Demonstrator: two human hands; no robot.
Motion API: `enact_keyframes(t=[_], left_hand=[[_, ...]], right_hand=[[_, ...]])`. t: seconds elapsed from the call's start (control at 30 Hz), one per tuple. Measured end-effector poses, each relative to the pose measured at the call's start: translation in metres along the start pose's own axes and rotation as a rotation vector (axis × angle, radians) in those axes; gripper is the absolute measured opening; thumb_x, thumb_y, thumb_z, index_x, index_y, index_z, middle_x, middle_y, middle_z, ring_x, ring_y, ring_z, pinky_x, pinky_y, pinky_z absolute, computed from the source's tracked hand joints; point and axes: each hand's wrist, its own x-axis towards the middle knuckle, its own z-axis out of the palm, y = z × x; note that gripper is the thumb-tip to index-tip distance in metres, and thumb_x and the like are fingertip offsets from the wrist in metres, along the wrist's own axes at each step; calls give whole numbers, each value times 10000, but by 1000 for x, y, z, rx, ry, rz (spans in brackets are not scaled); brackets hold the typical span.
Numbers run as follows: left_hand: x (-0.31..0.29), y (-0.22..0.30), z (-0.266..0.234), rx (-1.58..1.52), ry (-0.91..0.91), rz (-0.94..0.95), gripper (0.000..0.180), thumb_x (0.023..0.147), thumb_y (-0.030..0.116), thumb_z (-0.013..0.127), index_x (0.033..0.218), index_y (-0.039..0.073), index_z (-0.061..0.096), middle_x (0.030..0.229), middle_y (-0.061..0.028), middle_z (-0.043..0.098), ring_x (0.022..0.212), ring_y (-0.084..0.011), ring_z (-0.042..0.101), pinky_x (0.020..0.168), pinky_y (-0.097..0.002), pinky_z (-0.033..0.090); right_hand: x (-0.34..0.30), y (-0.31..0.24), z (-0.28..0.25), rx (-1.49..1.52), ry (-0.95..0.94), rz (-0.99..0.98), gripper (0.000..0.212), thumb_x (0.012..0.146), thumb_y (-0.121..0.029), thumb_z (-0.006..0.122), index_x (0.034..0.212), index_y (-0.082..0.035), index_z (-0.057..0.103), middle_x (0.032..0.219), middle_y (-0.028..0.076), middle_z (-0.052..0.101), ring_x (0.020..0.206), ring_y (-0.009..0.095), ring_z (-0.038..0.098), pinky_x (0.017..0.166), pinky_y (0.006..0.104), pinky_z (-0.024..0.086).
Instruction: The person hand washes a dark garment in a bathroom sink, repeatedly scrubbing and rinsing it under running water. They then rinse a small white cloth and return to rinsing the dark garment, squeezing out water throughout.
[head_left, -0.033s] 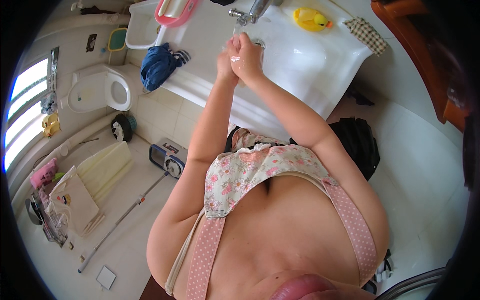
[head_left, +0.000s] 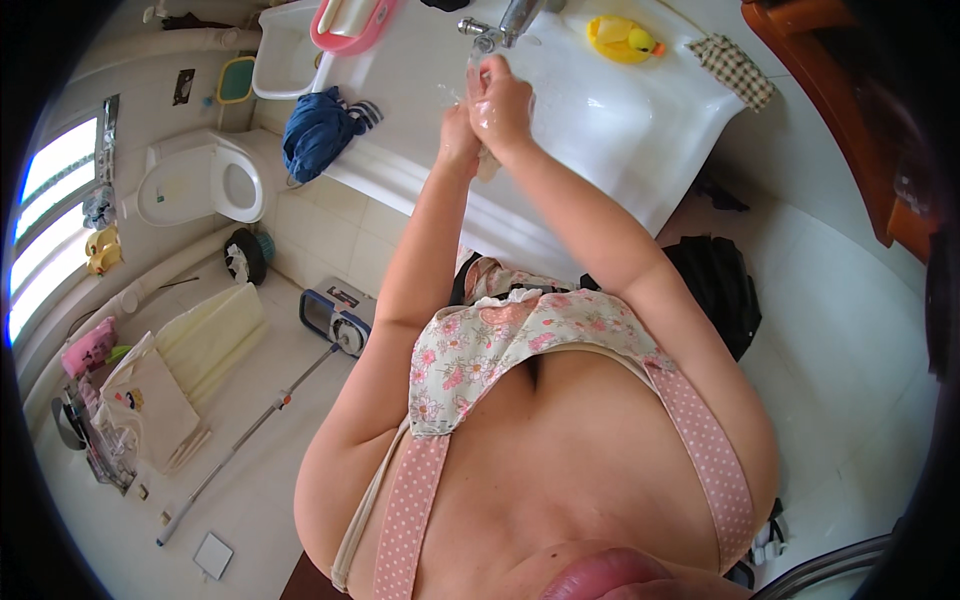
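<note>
White sink (head_left: 610,130) | blue cloth (head_left: 315,138) on rim, soaking risk from splash | person's right hand (head_left: 502,105), fingers curled; left hand (head_left: 458,138) touching it, fingers mostly hidden; grip contents cannot be told | faucet (head_left: 517,22), just beyond both

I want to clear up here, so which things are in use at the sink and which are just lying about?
In use:
left hand
right hand
running tap
sink
pale item at the hands, too unclear to name

Apparently lying about:
yellow duck
blue cloth
checked cloth
pink tub
grey pole
</note>
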Motion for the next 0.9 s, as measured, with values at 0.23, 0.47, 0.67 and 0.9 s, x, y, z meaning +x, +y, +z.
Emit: enact_keyframes(t=[0.23,0.47,0.67,0.9], left_hand=[[7,-3,-23,159,-144,152,304,901,282,495,935,-8,581,802,-46,590,690,-100,545,576,-242,446],[13,10,-38,306,40,290,229,893,244,522,941,35,604,764,-29,596,649,-91,549,536,-238,443],[12,9,-26,-76,91,121,294,899,265,495,1003,-2,562,806,-74,597,688,-149,576,557,-277,475],[0,4,1,60,-1,49,313,899,232,421,927,-38,576,799,-90,587,687,-166,571,582,-289,472]], right_hand=[[26,70,4,208,76,248,290,784,-329,622,823,-43,594,747,104,633,659,241,606,581,352,463],[13,60,-34,507,-556,521,337,745,-391,671,725,-58,630,682,5,535,604,127,463,536,284,386],[-4,33,-17,232,-188,-162,378,793,-369,615,639,-23,622,740,164,600,782,286,561,673,374,441],[9,13,6,181,-128,144,375,850,-247,496,614,36,566,628,225,571,657,371,576,621,420,445]])
